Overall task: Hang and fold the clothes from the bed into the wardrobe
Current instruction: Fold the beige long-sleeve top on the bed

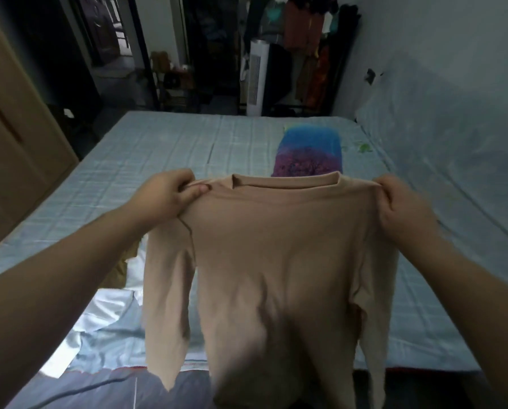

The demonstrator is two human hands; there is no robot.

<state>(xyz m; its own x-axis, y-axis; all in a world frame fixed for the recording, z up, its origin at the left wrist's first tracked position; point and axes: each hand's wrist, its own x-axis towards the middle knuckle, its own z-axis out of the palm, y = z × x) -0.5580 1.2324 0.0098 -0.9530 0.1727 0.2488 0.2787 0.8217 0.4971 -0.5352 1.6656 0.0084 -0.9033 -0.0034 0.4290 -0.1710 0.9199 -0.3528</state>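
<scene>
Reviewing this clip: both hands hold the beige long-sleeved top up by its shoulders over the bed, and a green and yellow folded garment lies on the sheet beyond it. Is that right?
Not quite. In the head view the folded garment beyond the beige long-sleeved top is blue and purple, not green and yellow. The rest holds: left hand and right hand each grip a shoulder, over the bed.

One beige top (pixel 276 246), two hands (pixel 164 196), one bed (pixel 158 149).

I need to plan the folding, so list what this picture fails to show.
- Head view: the shirt's hem is cut off by the bottom edge.
- The clothes behind the left sleeve are mostly hidden.
- The towel's near end is hidden by the collar.
- The rack is too dark.
</scene>
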